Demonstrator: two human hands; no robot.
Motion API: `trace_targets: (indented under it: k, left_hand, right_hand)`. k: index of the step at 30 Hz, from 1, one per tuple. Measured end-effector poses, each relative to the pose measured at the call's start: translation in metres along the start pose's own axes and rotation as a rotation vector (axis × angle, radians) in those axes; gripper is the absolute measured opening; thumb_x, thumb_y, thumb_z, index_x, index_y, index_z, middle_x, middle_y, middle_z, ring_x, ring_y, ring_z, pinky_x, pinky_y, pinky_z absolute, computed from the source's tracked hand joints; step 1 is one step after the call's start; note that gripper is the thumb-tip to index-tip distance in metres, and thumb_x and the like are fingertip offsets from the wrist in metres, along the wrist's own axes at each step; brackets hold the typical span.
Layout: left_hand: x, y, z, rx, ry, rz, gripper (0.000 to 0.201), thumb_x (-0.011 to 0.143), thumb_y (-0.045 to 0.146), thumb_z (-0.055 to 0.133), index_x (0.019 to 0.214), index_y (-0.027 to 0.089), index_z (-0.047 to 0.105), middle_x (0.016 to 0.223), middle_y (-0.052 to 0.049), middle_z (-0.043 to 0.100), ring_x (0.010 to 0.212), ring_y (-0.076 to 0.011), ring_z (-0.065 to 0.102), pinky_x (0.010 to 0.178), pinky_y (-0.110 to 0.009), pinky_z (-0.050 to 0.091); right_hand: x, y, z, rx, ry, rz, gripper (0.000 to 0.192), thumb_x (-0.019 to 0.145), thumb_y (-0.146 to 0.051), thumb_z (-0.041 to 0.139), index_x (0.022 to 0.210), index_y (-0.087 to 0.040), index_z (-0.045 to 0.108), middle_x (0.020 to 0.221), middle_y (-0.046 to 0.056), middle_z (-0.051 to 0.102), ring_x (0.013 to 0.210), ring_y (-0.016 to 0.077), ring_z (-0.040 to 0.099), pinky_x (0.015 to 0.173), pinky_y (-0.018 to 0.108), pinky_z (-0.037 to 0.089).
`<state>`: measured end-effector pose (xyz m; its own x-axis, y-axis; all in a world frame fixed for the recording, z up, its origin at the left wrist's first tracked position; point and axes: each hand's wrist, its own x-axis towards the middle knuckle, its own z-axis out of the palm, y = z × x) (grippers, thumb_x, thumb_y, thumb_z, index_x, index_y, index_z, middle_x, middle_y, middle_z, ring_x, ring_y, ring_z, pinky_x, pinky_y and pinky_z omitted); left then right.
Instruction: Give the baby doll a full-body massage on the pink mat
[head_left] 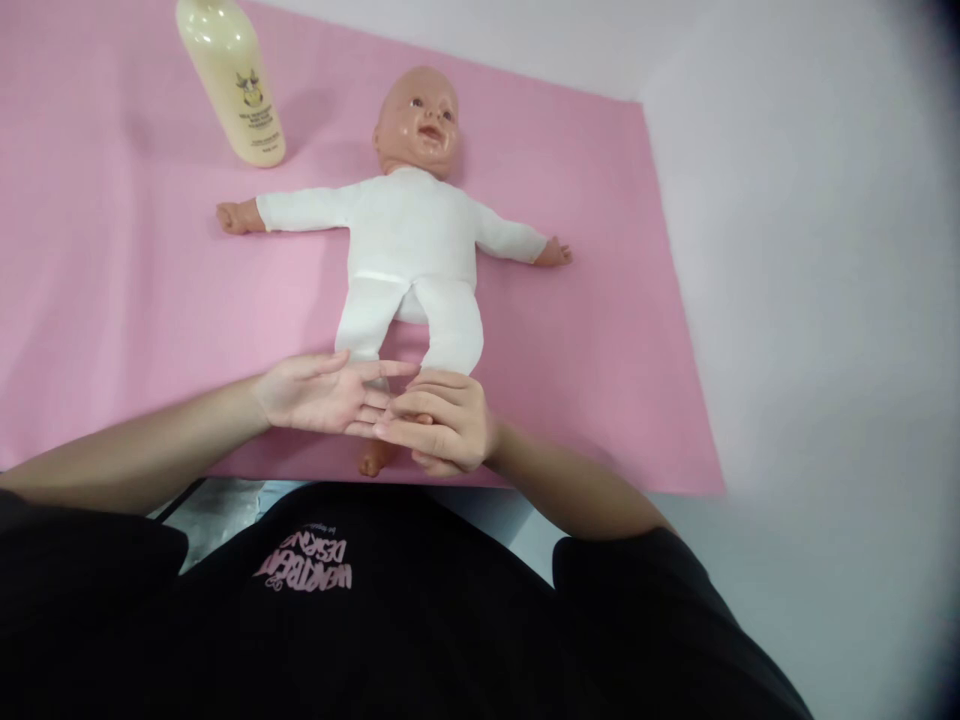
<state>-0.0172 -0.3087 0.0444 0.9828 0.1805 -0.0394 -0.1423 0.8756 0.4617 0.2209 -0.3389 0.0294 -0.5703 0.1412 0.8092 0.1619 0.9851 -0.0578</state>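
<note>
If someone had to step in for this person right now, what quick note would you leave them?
Left hand: open, palm up, at the doll's feet.
Right hand: curled over the left fingertips, and seemingly over one foot; its grip is hidden.
The doll, in white, lies face up, arms spread, on the pink mat.
A cream bottle stands upright beyond the doll's arm, untouched.
</note>
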Motion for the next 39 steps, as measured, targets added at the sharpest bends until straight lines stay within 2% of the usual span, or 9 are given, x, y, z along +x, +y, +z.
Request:
trace_targets:
  k: [3,7,11,16,20,23,27,32,39]
  left_hand:
    - [-0.001,0.0,-0.002,-0.014,-0.031,0.011,0.073,0.099,0.049,0.063,0.158,0.017,0.033,0.141,-0.014,0.067,0.13,-0.0229,0.064,0.112,-0.035,0.044]
    - [0.0,0.0,0.0,0.032,0.019,0.015,0.09,0.094,0.055,0.065,0.164,0.015,0.025,0.143,-0.017,0.065,0.137,-0.0305,0.06,0.118,-0.043,0.04]
    - [0.0,0.001,0.0,0.07,-0.026,0.035,0.097,0.096,0.062,0.06,0.167,0.015,0.015,0.147,-0.015,0.063,0.144,-0.0308,0.055,0.123,-0.044,0.035]
    - [0.0,0.002,-0.004,0.08,-0.064,0.032,0.081,0.097,0.062,0.058,0.157,0.013,0.034,0.146,-0.016,0.065,0.146,-0.0308,0.054,0.124,-0.043,0.036]
    - [0.001,0.003,-0.002,0.055,-0.117,0.055,0.069,0.099,0.058,0.057,0.148,0.013,0.041,0.142,-0.016,0.066,0.143,-0.0298,0.057,0.124,-0.042,0.035]
    - [0.002,0.003,0.001,0.01,-0.137,0.066,0.07,0.101,0.055,0.057,0.152,0.011,0.035,0.139,-0.016,0.068,0.141,-0.0292,0.059,0.122,-0.042,0.036]
    - [0.001,0.002,0.0,-0.019,-0.1,0.069,0.078,0.1,0.054,0.06,0.156,0.011,0.026,0.138,-0.017,0.068,0.138,-0.0313,0.061,0.121,-0.045,0.036]
    - [0.0,0.002,-0.003,-0.037,-0.093,0.079,0.071,0.098,0.054,0.061,0.151,0.014,0.035,0.135,-0.014,0.07,0.138,-0.0305,0.061,0.119,-0.044,0.038]
    - [0.001,0.002,-0.003,-0.006,-0.06,0.069,0.083,0.095,0.043,0.061,0.161,0.011,0.021,0.135,-0.015,0.069,0.136,-0.03,0.062,0.12,-0.046,0.037]
  right_hand:
    - [-0.003,0.001,0.003,-0.025,-0.009,-0.03,0.039,0.106,-0.045,0.045,0.115,-0.021,0.075,0.105,0.008,0.076,0.095,0.0179,0.072,0.079,0.034,0.065]
    - [-0.008,0.004,0.007,-0.097,-0.038,-0.067,0.049,0.101,-0.062,0.051,0.113,-0.021,0.075,0.106,0.008,0.077,0.105,0.0221,0.073,0.087,0.041,0.066]
    - [-0.014,0.011,0.006,-0.188,-0.163,0.075,0.049,0.097,-0.066,0.057,0.117,-0.025,0.076,0.098,0.005,0.077,0.102,0.0254,0.072,0.102,0.053,0.06]
    - [-0.015,0.017,0.002,-0.192,-0.146,0.259,0.043,0.099,-0.064,0.056,0.117,-0.031,0.076,0.103,0.004,0.079,0.105,0.0272,0.071,0.11,0.056,0.054]
    - [-0.009,0.016,-0.002,-0.201,-0.102,0.232,0.053,0.103,-0.066,0.045,0.121,-0.026,0.075,0.11,0.007,0.08,0.107,0.027,0.072,0.109,0.055,0.055]
    - [-0.004,0.014,-0.004,-0.223,-0.026,0.128,0.059,0.109,-0.061,0.032,0.127,-0.022,0.072,0.117,0.009,0.08,0.113,0.0244,0.073,0.11,0.053,0.054]
    - [0.002,0.01,-0.004,-0.313,0.023,0.095,0.052,0.113,-0.048,0.027,0.131,-0.023,0.069,0.116,0.006,0.081,0.115,0.0196,0.074,0.114,0.049,0.052]
    - [0.01,0.008,-0.004,-0.342,0.093,0.101,0.044,0.112,-0.031,0.03,0.137,-0.019,0.063,0.115,0.006,0.081,0.116,0.018,0.073,0.117,0.046,0.05]
    - [0.014,0.007,-0.002,-0.251,0.167,0.201,0.034,0.107,-0.019,0.035,0.124,-0.022,0.064,0.099,0.0,0.082,0.097,0.0131,0.077,0.115,0.04,0.05]
